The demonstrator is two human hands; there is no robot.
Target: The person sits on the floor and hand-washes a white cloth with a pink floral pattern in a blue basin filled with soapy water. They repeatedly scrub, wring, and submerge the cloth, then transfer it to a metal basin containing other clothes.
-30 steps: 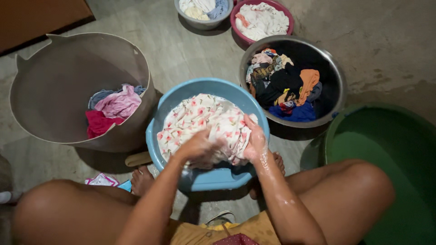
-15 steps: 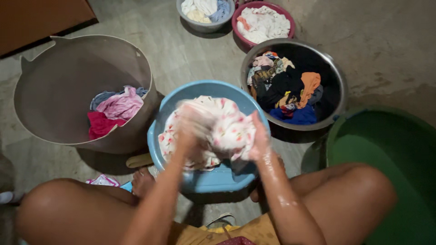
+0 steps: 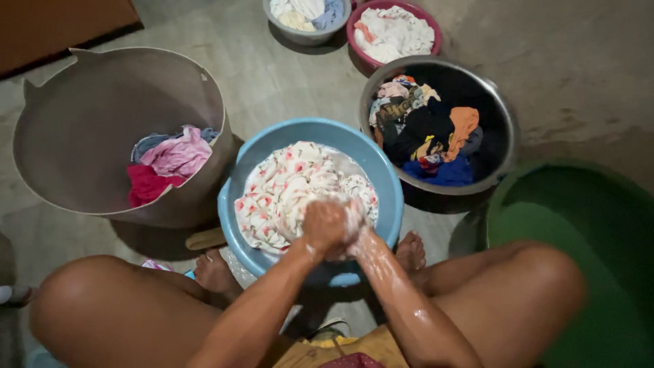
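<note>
Both hands, left hand [image 3: 321,225] and right hand [image 3: 355,223], are pressed together, clamped on a bunched bit of floral cloth [image 3: 286,187]. It's white with red flowers, soaked and crumpled, sitting in a round blue plastic basin [image 3: 388,184] on the concrete floor [image 3: 272,75].

The person's arms are bare to above the elbow, with no sleeves, watch or bracelets in view. Both hands, the left hand [image 3: 321,225] and the right hand [image 3: 354,221], glisten with water and traces of suds, and the forearm nearer the green tub [image 3: 579,225] shines wettest. The legs and feet are bare too. At the waist shows mustard-yellow cloth, with a scrap of red patterned fabric beneath it.
</note>
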